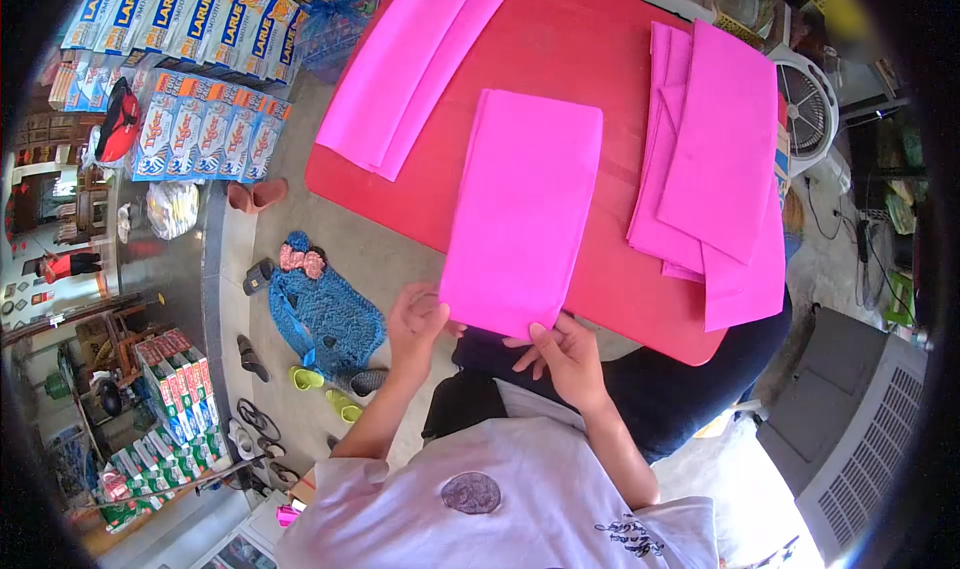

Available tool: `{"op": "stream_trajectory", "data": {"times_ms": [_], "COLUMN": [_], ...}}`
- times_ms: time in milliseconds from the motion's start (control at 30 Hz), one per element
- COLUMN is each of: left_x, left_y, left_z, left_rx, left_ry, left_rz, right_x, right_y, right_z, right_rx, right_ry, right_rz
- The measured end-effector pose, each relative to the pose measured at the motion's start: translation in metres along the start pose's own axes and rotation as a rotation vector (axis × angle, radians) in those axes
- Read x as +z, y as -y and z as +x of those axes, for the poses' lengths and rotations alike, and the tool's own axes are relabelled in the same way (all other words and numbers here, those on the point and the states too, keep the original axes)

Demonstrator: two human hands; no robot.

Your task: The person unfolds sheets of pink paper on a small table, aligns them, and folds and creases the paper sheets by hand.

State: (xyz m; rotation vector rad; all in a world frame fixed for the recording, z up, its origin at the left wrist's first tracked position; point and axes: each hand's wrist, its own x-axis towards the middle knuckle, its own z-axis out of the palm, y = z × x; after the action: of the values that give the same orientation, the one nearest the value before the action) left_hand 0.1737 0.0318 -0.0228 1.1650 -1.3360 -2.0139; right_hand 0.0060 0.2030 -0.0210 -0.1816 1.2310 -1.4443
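A folded bright pink sheet [525,209] lies over the front edge of a red table [410,209], its near end between my hands. My left hand [418,319] is at its lower left corner, the thumb against the edge. At the lower right my right hand [562,357] pinches the near edge, thumb on top and fingers beneath. Long pink strips [410,59] rest on the table's far left. A loose stack of folded pink pieces [715,149] sits at the right side, partly over the table's edge.
Beer cartons [215,129] are piled at the upper left. A blue knitted bag [330,314] and several shoes [343,406] lie on the floor at left. A white fan [805,109] stands beyond the table's right side, with a grey appliance [850,419] at lower right.
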Motion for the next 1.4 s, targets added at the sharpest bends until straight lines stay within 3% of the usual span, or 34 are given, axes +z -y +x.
{"op": "stream_trajectory", "data": {"times_ms": [33,133,233,433,533,633,733,833,1000,1133,1233,1333,1400], "left_x": [0.012,0.012,0.002,-0.021,0.005,0.002,-0.014,-0.028,-0.016,-0.008,0.014,0.032,0.052], "left_y": [-0.002,0.013,0.015,0.008,-0.005,0.013,0.017,0.02,0.005,-0.001,-0.024,-0.03,-0.038], "left_z": [-0.002,-0.007,-0.003,0.002,-0.005,-0.008,-0.004,-0.005,0.003,0.027,0.041,0.041,0.04], "left_rx": [-0.042,-0.136,-0.161,-0.039,-0.262,-0.224,-0.123,-0.086,-0.142,-0.205,-0.106,-0.07,-0.228], "left_ry": [-0.067,0.066,-0.01,-0.234,-0.007,0.042,-0.076,-0.008,0.092,0.181,0.343,0.342,0.239], "left_rz": [-0.13,-0.074,-0.118,-0.183,-0.092,-0.053,-0.059,0.016,-0.204,-0.318,0.382,0.241,0.055], "right_x": [0.002,0.004,0.003,-0.01,-0.004,-0.001,-0.003,0.0,0.0,-0.008,-0.009,-0.014,-0.02], "right_y": [-0.001,-0.003,0.001,0.003,0.003,0.005,0.01,0.01,0.018,0.043,0.08,0.102,0.126], "right_z": [0.001,0.001,0.0,-0.001,-0.001,-0.001,-0.001,-0.003,-0.007,-0.014,-0.024,-0.033,-0.029], "right_rx": [-0.012,-0.025,-0.001,-0.01,-0.006,-0.003,-0.006,0.007,-0.003,0.044,0.066,0.058,0.004], "right_ry": [0.012,0.022,-0.001,-0.014,-0.014,-0.015,-0.004,0.017,0.039,0.056,0.03,-0.041,-0.116], "right_rz": [-0.011,-0.027,-0.024,-0.041,-0.03,-0.03,-0.056,-0.063,-0.058,-0.286,-0.429,-0.438,-0.521]}}
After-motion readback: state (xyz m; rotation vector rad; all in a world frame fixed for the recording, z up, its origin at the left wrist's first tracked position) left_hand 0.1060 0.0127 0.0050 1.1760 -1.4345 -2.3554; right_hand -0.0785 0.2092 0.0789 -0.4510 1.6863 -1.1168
